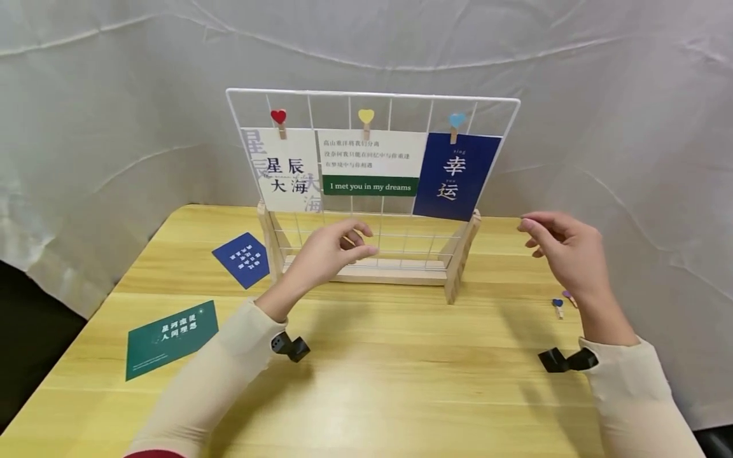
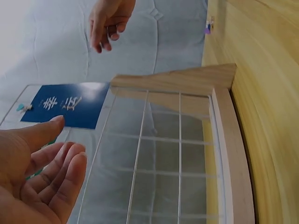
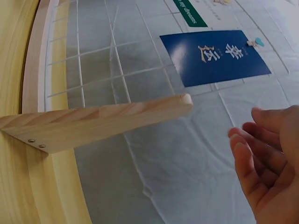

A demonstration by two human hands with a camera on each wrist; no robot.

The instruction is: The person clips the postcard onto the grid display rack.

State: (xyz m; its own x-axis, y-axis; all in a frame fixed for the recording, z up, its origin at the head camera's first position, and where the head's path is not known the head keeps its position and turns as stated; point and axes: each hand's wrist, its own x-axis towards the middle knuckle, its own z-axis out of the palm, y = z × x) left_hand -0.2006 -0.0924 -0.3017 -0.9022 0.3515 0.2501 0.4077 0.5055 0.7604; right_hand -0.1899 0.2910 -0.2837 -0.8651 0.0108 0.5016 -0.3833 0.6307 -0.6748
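Observation:
A white wire grid (image 1: 401,232) leans in a wooden stand (image 1: 455,267). Three cards hang on it in a row: a white card (image 1: 289,197) under a red heart clip (image 1: 279,117), a white and green card (image 1: 369,186) under a yellow heart clip (image 1: 366,117), and a dark blue card (image 1: 446,178) under a light blue heart clip (image 1: 456,121). My left hand (image 1: 335,248) hovers before the grid with loosely bent fingers, holding nothing. Right of the stand, my right hand (image 1: 572,251) is in the air; its relaxed fingers hold nothing in the right wrist view.
On the wooden table (image 1: 372,381) lie a blue card (image 1: 243,259) and a green card (image 1: 172,340) at the left. Near the right forearm lie a dark blue heart clip (image 1: 558,307) and a purple heart clip (image 1: 568,296). A pale cloth (image 1: 114,95) hangs behind.

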